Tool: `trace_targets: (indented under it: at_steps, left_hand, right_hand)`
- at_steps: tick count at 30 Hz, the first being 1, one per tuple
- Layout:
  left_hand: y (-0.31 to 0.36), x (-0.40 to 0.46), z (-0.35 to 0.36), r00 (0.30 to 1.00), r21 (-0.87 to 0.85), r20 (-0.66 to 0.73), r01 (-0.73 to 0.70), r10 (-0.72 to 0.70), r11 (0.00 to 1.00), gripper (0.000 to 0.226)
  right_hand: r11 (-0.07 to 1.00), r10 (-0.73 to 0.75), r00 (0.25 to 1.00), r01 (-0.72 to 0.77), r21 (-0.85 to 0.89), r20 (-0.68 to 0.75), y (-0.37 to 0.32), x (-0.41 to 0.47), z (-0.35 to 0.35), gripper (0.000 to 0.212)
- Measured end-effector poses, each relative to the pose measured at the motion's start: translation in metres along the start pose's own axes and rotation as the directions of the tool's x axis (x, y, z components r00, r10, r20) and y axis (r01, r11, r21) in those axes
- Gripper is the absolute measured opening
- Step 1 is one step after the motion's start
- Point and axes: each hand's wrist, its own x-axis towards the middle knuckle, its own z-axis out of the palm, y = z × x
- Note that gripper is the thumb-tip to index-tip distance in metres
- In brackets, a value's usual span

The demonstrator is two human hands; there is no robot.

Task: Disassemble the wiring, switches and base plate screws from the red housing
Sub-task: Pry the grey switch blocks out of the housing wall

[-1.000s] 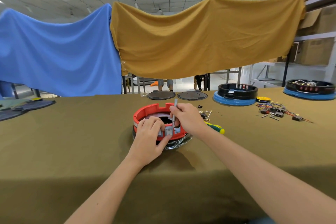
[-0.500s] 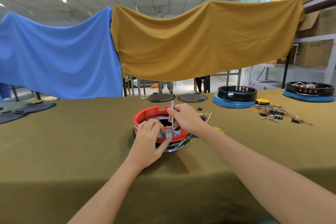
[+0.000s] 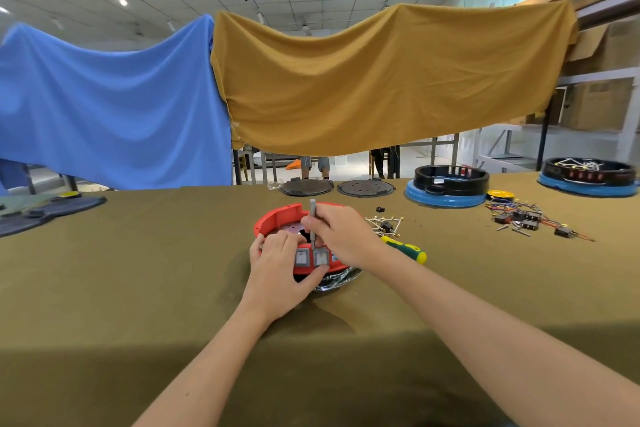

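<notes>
Left hand gripped the red housing; right hand pinched a grey tool upright. Green-handled screwdriver lay just beside; loose wired switches well apart.

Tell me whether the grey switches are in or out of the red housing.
In: two grey switches sit seated in the red housing front wall. The left hand holds it; the right hand holds a metal tool.

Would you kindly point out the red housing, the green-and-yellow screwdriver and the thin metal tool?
red housing (image 3: 277, 217): head view, far left rim.
green-and-yellow screwdriver (image 3: 405, 248): head view, middle of handle.
thin metal tool (image 3: 313, 210): head view, upper shaft above right hand (image 3: 341, 230).
</notes>
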Motion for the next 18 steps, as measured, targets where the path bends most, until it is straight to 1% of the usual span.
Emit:
trace_targets:
  at_steps: [3,6,9,12,14,15,16,18]
  left_hand:
    - [0.000,0.000,0.000,1.000,0.014,0.005,0.007,-0.007,1.000,0.061]
    - [0.000,0.001,0.000,1.000,0.016,0.001,0.009,-0.009,1.000,0.058]
    - [0.000,0.001,-0.001,1.000,0.023,0.007,0.007,-0.007,1.000,0.062]
    - [0.000,0.001,-0.001,1.000,0.026,0.017,0.010,-0.010,1.000,0.066]
    - [0.001,0.002,-0.001,1.000,0.032,0.019,0.005,-0.006,0.999,0.068]
    - [0.000,0.002,-0.001,1.000,0.032,0.020,0.004,-0.005,0.999,0.068]
    - [0.000,0.002,0.000,1.000,0.029,0.018,0.006,-0.007,1.000,0.068]
    - [-0.001,0.002,0.001,1.000,0.025,0.011,0.009,-0.009,1.000,0.065]
  right_hand:
    - [0.991,0.002,0.999,0.003,-0.132,0.039,-0.006,0.007,-0.001,0.033]
    - [0.983,0.060,0.992,-0.040,-0.181,0.108,-0.011,0.021,-0.003,0.038]
    - [0.967,0.105,0.981,-0.062,-0.249,0.163,-0.015,0.033,-0.001,0.043]
    - [0.952,0.136,0.965,-0.065,-0.298,0.223,-0.022,0.037,-0.005,0.040]
    - [0.957,0.173,0.954,-0.104,-0.272,0.245,-0.023,0.038,-0.007,0.029]
    - [0.959,0.184,0.949,-0.117,-0.258,0.255,-0.022,0.039,-0.007,0.028]
    - [0.964,0.190,0.949,-0.133,-0.229,0.251,-0.021,0.040,-0.007,0.032]
    - [0.980,0.149,0.962,-0.112,-0.167,0.230,-0.017,0.038,-0.008,0.042]
